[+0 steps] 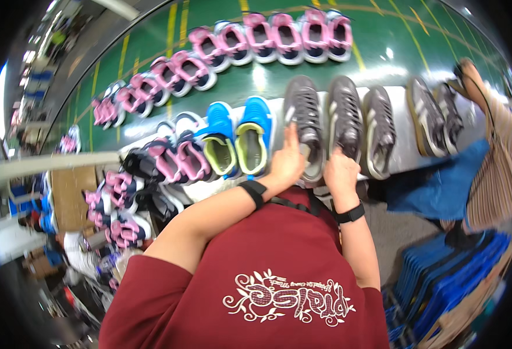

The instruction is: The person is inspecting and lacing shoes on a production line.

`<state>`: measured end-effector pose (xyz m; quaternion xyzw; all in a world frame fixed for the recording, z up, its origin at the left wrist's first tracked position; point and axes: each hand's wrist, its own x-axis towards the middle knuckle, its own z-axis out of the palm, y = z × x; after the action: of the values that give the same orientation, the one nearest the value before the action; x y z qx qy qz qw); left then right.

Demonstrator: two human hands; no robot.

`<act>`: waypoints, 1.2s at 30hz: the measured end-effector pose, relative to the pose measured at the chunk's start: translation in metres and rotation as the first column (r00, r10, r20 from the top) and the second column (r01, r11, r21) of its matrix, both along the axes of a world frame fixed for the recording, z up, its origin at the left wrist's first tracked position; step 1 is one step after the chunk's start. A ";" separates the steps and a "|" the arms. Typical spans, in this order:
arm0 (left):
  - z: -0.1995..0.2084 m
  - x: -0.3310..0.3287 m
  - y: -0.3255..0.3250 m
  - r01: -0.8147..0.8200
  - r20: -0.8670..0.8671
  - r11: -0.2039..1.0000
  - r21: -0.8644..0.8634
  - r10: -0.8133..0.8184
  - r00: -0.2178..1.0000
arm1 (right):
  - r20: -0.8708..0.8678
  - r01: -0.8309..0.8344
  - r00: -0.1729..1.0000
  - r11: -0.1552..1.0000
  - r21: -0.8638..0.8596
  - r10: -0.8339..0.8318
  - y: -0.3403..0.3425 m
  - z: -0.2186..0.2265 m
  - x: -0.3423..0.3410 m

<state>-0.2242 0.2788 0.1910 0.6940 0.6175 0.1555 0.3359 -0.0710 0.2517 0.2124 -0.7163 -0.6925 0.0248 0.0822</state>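
Note:
Two dark grey lace-up sneakers with pale stripes and light soles lie side by side in front of me, heels toward me. My left hand [288,161] is at the left sneaker [307,110], its fingers stretched along the outer side and its thumb by the collar. At the heel opening of the right sneaker [344,110] is my right hand [342,172], with fingers curled on the collar; their tips are partly hidden. A third grey sneaker [378,131] lies just right of it. Blue sneakers [252,131] with lime linings stand left of my left hand.
Pink and navy sneakers [259,35] line the green surface [233,84] behind. More grey sneakers [426,116] lie at right, near another person's arm [471,78]. Pink shoes [192,154] crowd the left. Blue stacked items [442,279] stand at lower right.

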 end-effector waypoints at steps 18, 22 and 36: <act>-0.018 -0.002 0.009 0.067 0.013 0.985 0.158 -0.070 0.997 | -0.459 0.200 0.888 0.919 0.340 -0.023 -0.054 0.038 0.019; -0.017 0.000 0.010 0.102 0.018 0.983 0.150 -0.106 0.994 | -0.725 0.431 0.647 0.898 0.090 -0.238 -0.069 0.031 0.030; -0.016 -0.004 0.010 0.125 0.007 0.975 0.185 -0.129 0.992 | 0.044 0.343 0.936 0.933 0.111 -0.349 0.008 0.007 0.002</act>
<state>-0.2279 0.2888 0.1752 0.7587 0.5516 0.1967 0.2853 -0.0692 0.2599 0.2191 -0.8223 -0.5583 -0.0477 0.0998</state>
